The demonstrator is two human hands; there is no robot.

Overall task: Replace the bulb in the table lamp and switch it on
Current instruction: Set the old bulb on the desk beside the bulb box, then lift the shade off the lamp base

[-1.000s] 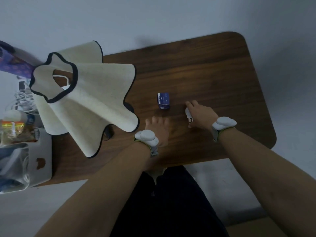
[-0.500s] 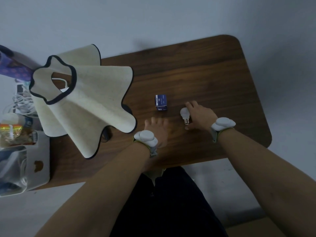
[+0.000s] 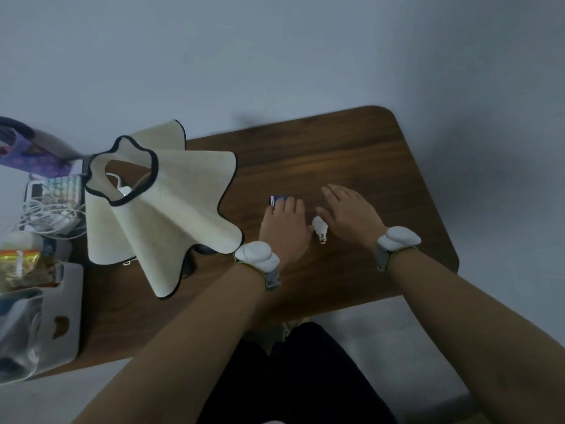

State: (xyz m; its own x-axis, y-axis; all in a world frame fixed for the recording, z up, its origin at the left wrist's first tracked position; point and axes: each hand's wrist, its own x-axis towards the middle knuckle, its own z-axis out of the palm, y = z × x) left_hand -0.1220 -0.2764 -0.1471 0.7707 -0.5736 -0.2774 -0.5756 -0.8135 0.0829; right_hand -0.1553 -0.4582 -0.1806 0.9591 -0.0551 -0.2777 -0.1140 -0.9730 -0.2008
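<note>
Nearest you: bulb point(image 3: 319, 230) lying loose on the table point(image 3: 351, 154), let go by your right hand point(image 3: 351, 211), fingers now flat and together. Beyond: your left hand point(image 3: 284, 223) has reached the small box point(image 3: 277, 200), fingertips curling onto it, probably the new bulb. Farthest left: lamp point(image 3: 165, 203), unlit.

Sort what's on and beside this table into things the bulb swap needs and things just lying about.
For the job:
- table lamp with cream shade
- white screw-base bulb lying between the hands
- small blue bulb box, under the left hand's fingers
- right hand, open and empty

Just lying about:
- white cables
- white bin
- purple bag
</note>
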